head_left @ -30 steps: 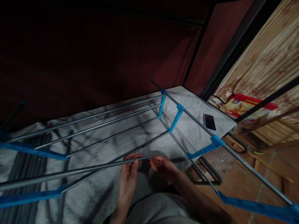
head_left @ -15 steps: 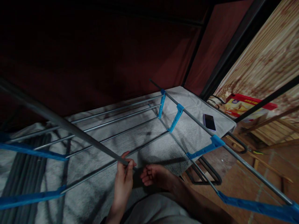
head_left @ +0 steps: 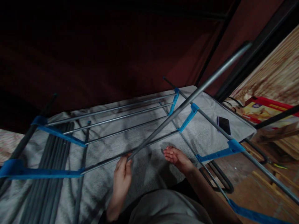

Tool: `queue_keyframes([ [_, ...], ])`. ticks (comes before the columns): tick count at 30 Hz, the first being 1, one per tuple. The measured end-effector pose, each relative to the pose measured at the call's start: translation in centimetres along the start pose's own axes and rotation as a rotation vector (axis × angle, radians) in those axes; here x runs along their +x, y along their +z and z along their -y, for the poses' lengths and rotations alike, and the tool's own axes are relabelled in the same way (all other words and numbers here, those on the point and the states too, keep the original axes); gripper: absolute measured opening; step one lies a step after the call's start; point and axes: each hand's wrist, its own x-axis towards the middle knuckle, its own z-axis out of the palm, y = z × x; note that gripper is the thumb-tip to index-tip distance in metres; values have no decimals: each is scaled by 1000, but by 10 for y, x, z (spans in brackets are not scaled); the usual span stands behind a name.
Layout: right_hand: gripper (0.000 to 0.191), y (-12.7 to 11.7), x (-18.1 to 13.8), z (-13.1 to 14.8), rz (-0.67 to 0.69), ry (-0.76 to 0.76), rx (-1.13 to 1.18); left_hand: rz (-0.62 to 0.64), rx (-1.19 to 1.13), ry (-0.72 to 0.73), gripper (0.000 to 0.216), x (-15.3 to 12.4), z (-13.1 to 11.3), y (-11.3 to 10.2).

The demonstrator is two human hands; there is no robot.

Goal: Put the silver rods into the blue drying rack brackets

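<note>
My left hand (head_left: 123, 174) is closed around the lower end of a loose grey metal tube (head_left: 175, 113), which slants up to the far right. My right hand (head_left: 178, 158) hovers to the right of it, palm turned inward, fingers loosely stretched and holding nothing. Around both hands stands a partly built rack of metal rods. Blue plastic brackets (head_left: 213, 151) join its right-hand poles, and a matching blue bracket (head_left: 44, 173) sits at the left end. Several thin crossbars (head_left: 126, 132) run between the two ends.
A light grey cloth (head_left: 142, 174) covers the table. Several grey tubes (head_left: 46, 180) lie bundled at the left. A phone (head_left: 223, 125) rests on the cloth at the right. Beyond the table edge are a red and yellow box (head_left: 268, 110) and the tiled floor (head_left: 252, 193).
The loose tube has swung from pointing up-left to pointing up-right, still in my left hand. My right hand has moved right and away from the tube's end. The view has turned slightly left.
</note>
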Motion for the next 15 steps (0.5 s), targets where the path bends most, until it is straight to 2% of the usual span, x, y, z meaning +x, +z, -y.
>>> queue_keyframes([
  [3,37,0,-1,6,-14,-30,-2,-7,93,93,19,4,16,-15],
  [6,45,2,-4,13,-5,-75,-17,-14,280,270,25,10,38,-33],
  [10,44,5,-10,22,20,-113,-49,-13,521,456,28,14,63,-52],
  [15,43,11,-15,30,13,-164,-76,-33,632,490,31,14,79,-66],
])
